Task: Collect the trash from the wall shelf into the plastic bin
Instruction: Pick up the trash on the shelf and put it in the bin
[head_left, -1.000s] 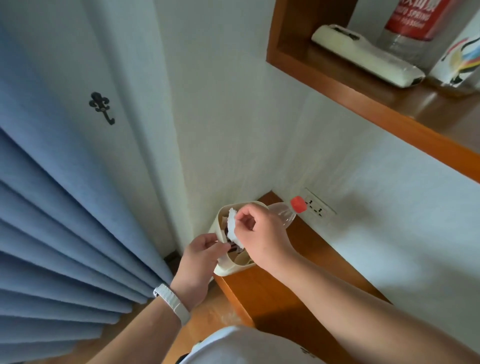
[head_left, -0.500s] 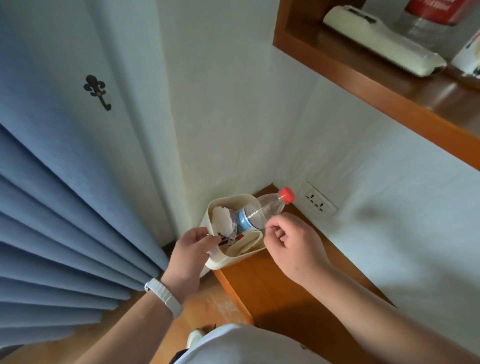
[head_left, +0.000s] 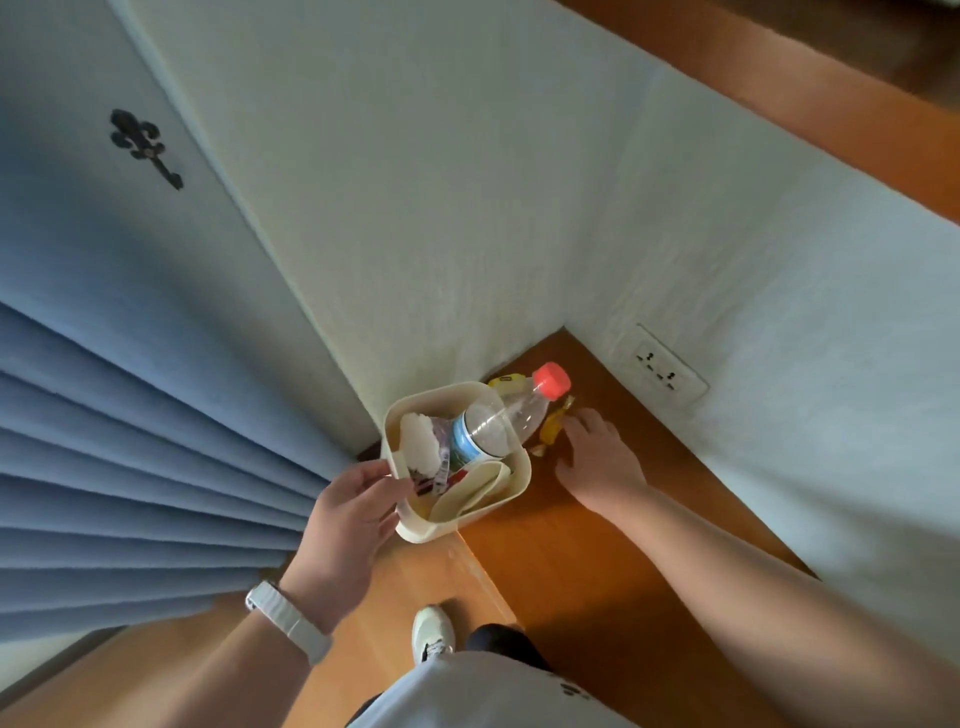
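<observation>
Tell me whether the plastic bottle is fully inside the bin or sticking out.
Sticking out. The bottle leans in the bin with its base inside, while its neck and red cap pass over the rim.

There is one plastic bin (head_left: 511, 483), cream in colour, at the near left corner of one wooden shelf (head_left: 597, 545). In the bin I count one clear bottle (head_left: 498, 423) with one red cap (head_left: 551, 380), one white crumpled paper (head_left: 418, 441), and some small wrappers, whose number I cannot tell. On the shelf, to the right of the bin, lie two yellow scraps: one banana peel (head_left: 551, 427) and one more yellow piece (head_left: 506, 383) farther back. Two hands are in view, one left hand (head_left: 348, 514) and one right hand (head_left: 602, 460). There is one white wristband (head_left: 288, 621), one wall socket (head_left: 667, 370), one black hook (head_left: 145, 145), one blue curtain (head_left: 130, 467), and one white shoe (head_left: 432, 631).
</observation>
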